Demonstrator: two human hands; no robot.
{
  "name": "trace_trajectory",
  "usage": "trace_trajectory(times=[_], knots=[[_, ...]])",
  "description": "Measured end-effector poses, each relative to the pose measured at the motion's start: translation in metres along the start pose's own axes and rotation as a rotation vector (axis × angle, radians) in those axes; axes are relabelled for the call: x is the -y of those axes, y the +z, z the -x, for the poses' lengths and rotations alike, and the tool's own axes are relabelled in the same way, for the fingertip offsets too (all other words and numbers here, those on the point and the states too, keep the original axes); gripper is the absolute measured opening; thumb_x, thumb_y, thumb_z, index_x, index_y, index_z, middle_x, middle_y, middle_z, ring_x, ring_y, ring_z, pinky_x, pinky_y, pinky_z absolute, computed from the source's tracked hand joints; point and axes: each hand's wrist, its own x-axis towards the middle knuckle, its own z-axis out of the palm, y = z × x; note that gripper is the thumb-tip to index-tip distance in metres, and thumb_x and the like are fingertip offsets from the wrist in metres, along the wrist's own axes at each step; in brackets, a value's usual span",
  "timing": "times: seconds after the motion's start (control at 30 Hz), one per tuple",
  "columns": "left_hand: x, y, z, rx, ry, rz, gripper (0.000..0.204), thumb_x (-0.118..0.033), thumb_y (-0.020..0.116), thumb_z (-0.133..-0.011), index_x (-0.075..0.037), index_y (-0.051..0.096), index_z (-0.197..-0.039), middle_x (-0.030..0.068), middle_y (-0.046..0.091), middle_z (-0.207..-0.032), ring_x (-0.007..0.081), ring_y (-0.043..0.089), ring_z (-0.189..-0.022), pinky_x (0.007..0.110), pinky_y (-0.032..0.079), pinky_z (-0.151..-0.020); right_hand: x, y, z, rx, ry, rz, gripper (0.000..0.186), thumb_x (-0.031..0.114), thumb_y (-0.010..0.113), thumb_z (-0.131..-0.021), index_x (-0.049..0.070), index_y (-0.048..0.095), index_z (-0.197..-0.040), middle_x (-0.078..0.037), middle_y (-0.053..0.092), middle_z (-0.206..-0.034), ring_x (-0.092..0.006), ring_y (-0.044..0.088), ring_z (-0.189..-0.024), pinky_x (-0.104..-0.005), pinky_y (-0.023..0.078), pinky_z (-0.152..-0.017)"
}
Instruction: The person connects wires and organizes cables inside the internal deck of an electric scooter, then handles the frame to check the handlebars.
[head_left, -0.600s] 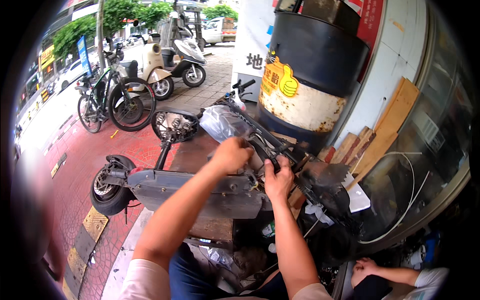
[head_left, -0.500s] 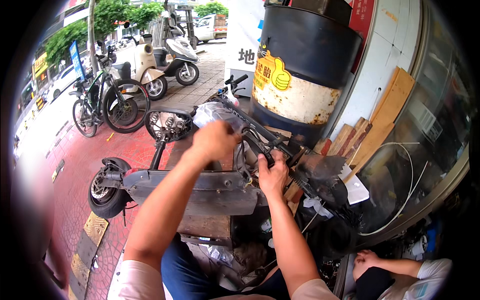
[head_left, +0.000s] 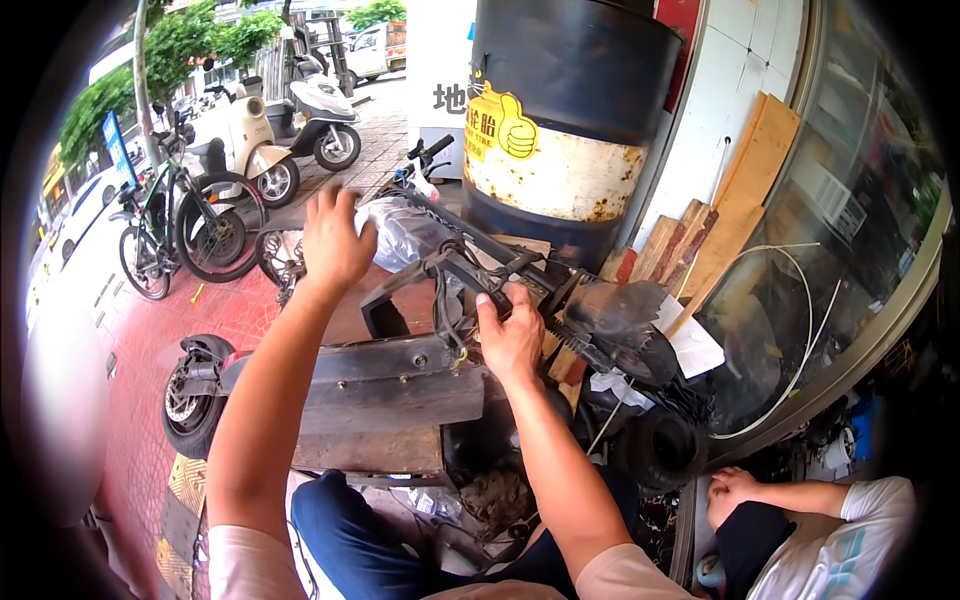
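Observation:
A dark electric scooter lies on its side across a low wooden bench, its long grey deck [head_left: 390,375] nearest me and its rear wheel [head_left: 195,395] at the left. My left hand [head_left: 338,240] is raised in the air beside the seat's coil springs [head_left: 290,258], fingers apart, with nothing visible in it. My right hand [head_left: 512,335] is closed around a black angular frame part [head_left: 462,275] in the middle. Thin black cables [head_left: 443,325] hang beside its fingers. What lies under the right palm is hidden.
Behind the scooter rest a clear plastic bag [head_left: 400,235] and a large black-and-white drum [head_left: 560,130]. Wooden boards [head_left: 745,170] lean on the right wall. A loose tyre [head_left: 665,445] lies near my right knee. Another person's hands [head_left: 735,487] are at the lower right; bicycles and scooters stand far left.
My left hand has moved left and up, away from the cables, and its fingers have spread. The right hand keeps its hold. The whole view has shifted slightly.

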Motion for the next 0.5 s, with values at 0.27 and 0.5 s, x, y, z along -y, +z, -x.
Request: trace_trajectory(times=[0.27,0.5], knots=[[0.085,0.054,0.066,1.222,-0.356,0.099,0.023,-0.017,0.065,-0.095,-0.003,0.078,-0.107,0.0178,0.08,-0.113,0.0301,0.076,-0.11,0.048,0.059,-0.099,-0.006,0.003,0.001,-0.02,0.055,-0.052,0.047,0.035,0.077,-0.095,-0.003,0.068,-0.122,-0.027,0.075,-0.113,-0.0439,0.072,-0.108,-0.0507,0.055,-0.097],[0.102,0.078,0.071,1.152,-0.132,0.085,0.023,-0.022,0.067,-0.096,-0.005,0.082,-0.099,0.0112,0.082,-0.093,0.0292,0.079,-0.084,0.044,0.063,-0.077,0.015,0.003,0.006,-0.031,0.033,-0.115,0.045,0.031,0.079,-0.096,-0.005,0.068,-0.121,-0.024,0.075,-0.111,-0.0362,0.073,-0.104,-0.045,0.055,-0.096]])
